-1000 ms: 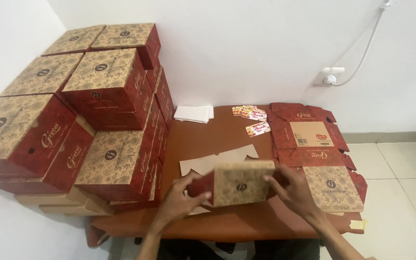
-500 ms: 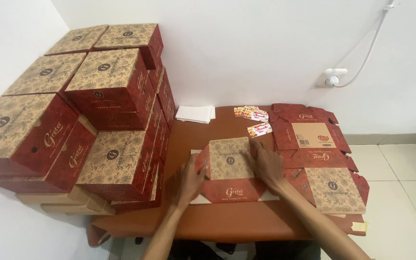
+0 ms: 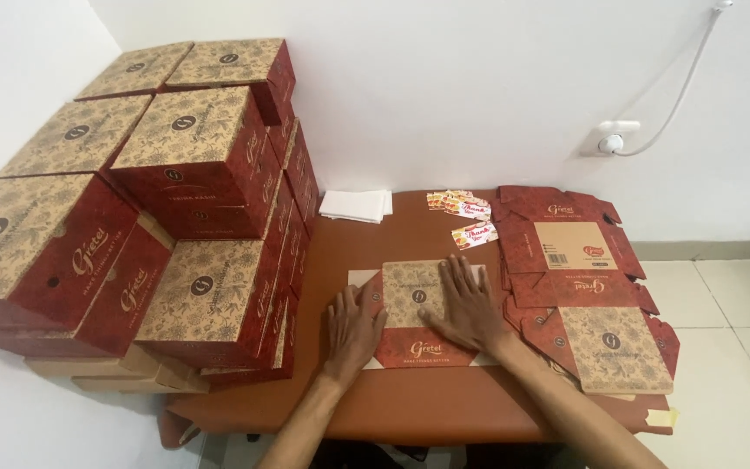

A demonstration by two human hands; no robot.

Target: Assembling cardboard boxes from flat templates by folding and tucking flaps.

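A flat, unfolded cardboard box blank (image 3: 416,300), red with a tan patterned panel, lies on the brown table (image 3: 410,408). My left hand (image 3: 353,326) presses palm-down on its left edge, fingers spread. My right hand (image 3: 469,304) lies flat on its right half, fingers spread. Neither hand grips anything.
A tall stack of assembled red-and-tan boxes (image 3: 175,226) fills the table's left side. A pile of flat box blanks (image 3: 579,287) sits at the right edge. Small cards (image 3: 466,217) and a folded white paper (image 3: 356,205) lie at the back by the white wall.
A second ago both hands held the blank up, partly folded, near the front edge. It now lies flat on the table, farther from me, with both palms pressing on it.
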